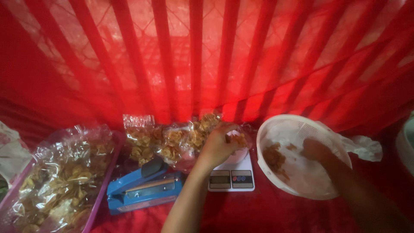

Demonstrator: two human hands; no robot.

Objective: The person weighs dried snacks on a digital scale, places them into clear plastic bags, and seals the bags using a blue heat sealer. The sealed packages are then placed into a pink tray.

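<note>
My left hand (217,144) reaches over a small white digital scale (231,177) and grips the top of a clear bag of chips (239,140) that stands on it. My right hand (316,149) is inside a white perforated plastic basket (276,125), its fingers down among the last brown chips (274,159) and crumbs on the basket's floor. Whether it holds any chips I cannot tell.
Several sealed clear bags of chips (172,140) lie behind the scale. A blue heat sealer (142,187) sits left of the scale. A purple tray (103,185) at left holds more bagged chips. Red cloth covers the surface and hangs behind. Crumpled white plastic (364,147) lies right of the basket.
</note>
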